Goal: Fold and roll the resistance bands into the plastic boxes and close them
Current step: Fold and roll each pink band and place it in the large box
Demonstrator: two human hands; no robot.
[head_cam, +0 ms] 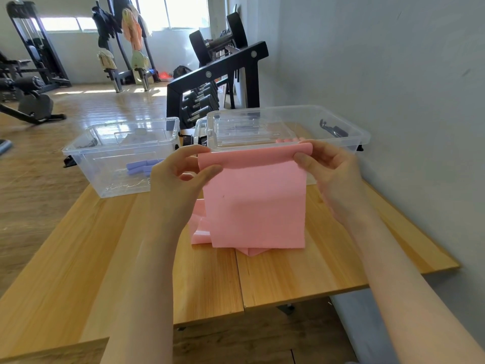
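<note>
A person stands at a wooden table set against a grey wall on the right, in a gym. Both bare hands hold up a pink resistance band in front of the chest. The left hand pinches the band's top left corner between thumb and curled fingers. The right hand pinches the top right corner the same way, with fingertips showing behind the band's top edge. The top edge is folded over and runs left to right between the two grips, level and taut. From that edge the band hangs straight down as a flat sheet, and its lower end lies crumpled on the table, near the person.

Just beyond the band, at the far side of the table, stands a clear plastic box with its lid on. To the left of it sits an open clear box holding rolled purple bands. Dumbbell racks and exercise machines stand further off.

Both hands are equally near the band. The open box lies forward and left, closer to the left hand, so the finished roll would likely travel that way.
</note>
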